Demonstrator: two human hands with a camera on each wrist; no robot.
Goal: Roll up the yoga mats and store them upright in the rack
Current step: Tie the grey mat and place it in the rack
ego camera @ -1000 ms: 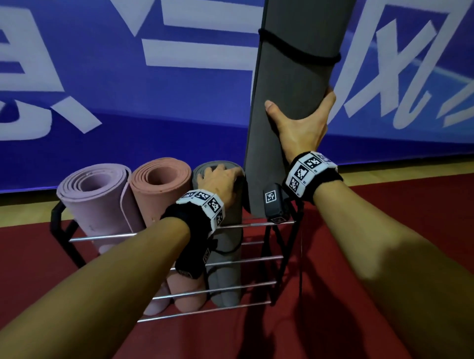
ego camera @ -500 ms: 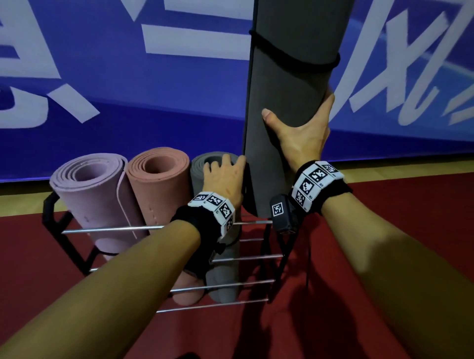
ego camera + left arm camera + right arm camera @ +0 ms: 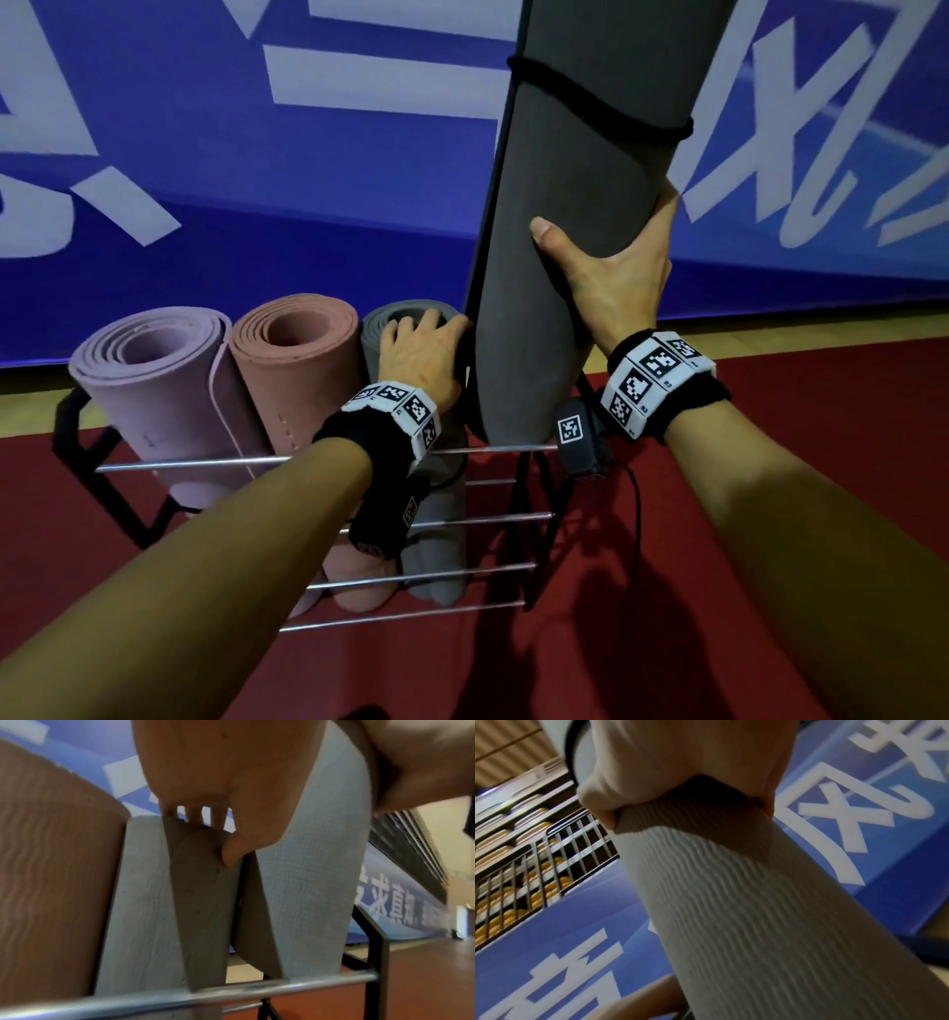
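My right hand (image 3: 611, 267) grips a rolled dark grey mat (image 3: 580, 169) held nearly upright, with a black band (image 3: 606, 110) round it. Its lower end sits about level with the top rail of the rack (image 3: 179, 465), at the rack's right end. My left hand (image 3: 426, 344) grips the top rim of the grey mat (image 3: 441, 514) that stands in the rack, right beside the held mat. A pink mat (image 3: 292, 390) and a lilac mat (image 3: 154, 390) stand to the left of it. In the right wrist view the fingers wrap round the dark grey mat (image 3: 744, 912).
The rack stands on a red floor (image 3: 667, 642) in front of a blue banner wall (image 3: 308, 205). Its black end frame (image 3: 377, 953) rises just right of the held mat. A steel front rail (image 3: 257, 988) crosses below the mats.
Very little differs. The right hand and the dark grey mat have sunk slightly. The left hand has stayed on the top of the grey mat.
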